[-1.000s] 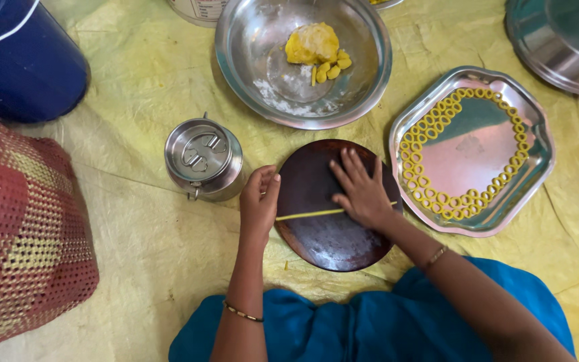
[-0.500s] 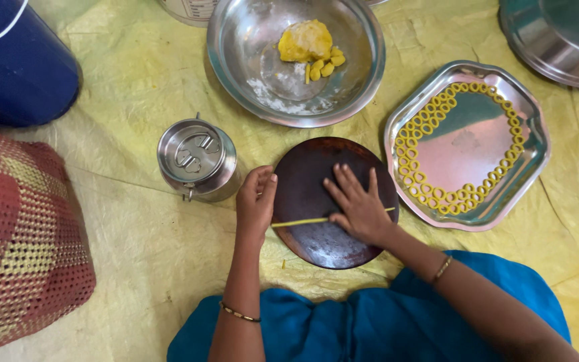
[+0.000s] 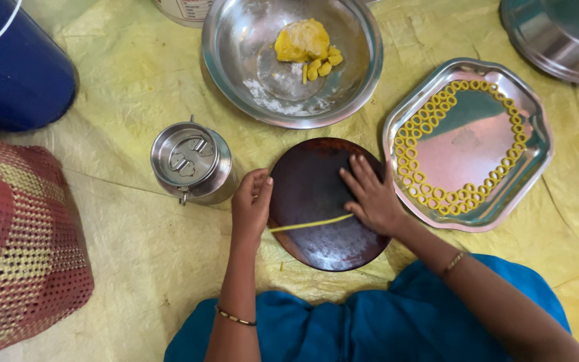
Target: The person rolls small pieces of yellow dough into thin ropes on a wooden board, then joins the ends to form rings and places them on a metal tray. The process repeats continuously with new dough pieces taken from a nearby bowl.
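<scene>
A thin yellow dough strand (image 3: 309,223) lies across a round dark wooden board (image 3: 316,194) on the yellow sheet. My right hand (image 3: 370,198) lies flat, fingers spread, on the strand's right end. My left hand (image 3: 251,204) rests at the board's left edge with its fingers curled, touching the strand's left end. A steel bowl (image 3: 236,60) behind the board holds a lump of yellow dough (image 3: 301,40) and small dough pieces. To the right, a steel tray (image 3: 477,141) carries several yellow dough rings (image 3: 430,191) laid along its rim.
A small lidded steel can (image 3: 189,161) stands left of the board. A blue drum (image 3: 15,67) sits at the far left, a red woven basket (image 3: 21,248) below it. Another steel vessel (image 3: 557,33) is at the top right. My blue clothing (image 3: 370,322) fills the bottom.
The right hand has slid toward the right on the board, and the dough strand under it looks slightly longer. The left hand stays at the board's left edge.
</scene>
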